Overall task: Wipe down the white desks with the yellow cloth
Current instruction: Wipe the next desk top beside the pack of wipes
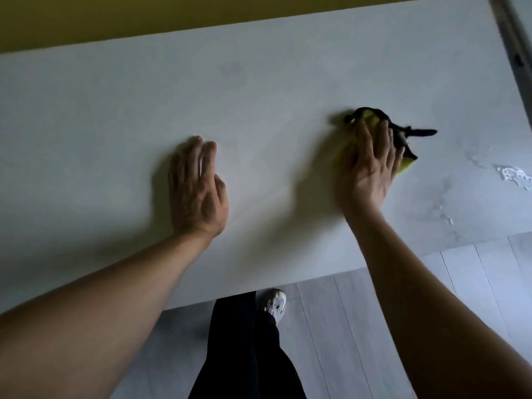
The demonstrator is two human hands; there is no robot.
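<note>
**Flat hand presses yellow cloth on the white desk**

The white desk (259, 110) fills the upper two thirds of the frame, its near edge running from the lower left up toward the right side. The right hand (371, 171) lies right of centre, palm down, fingers straight and slightly spread, pressing the yellow cloth (404, 165) flat against the desktop. The fingers are not curled round the cloth; they simply bear down on it. Most of the cloth is hidden under the hand: yellow shows beyond the fingertips and at the hand's right edge. A black trim (403, 131) runs along the cloth's far side, and a dark strip of it sticks out to the right, lying on the desk.

The left hand (198, 185) rests palm down on the desktop at centre left, fingers straight and close together, holding nothing. It is well apart from the cloth.

At the right edge of the frame, white wet-looking smears (514, 177) sit on the desk surface, with fainter streaks below them toward the near edge. A yellow wall (144, 15) runs along the top of the frame behind the desk. Below the desk edge, grey floorboards (359, 326) show, with the person's dark trouser legs (239, 349) and one pale shoe (275, 305) at bottom centre.
</note>
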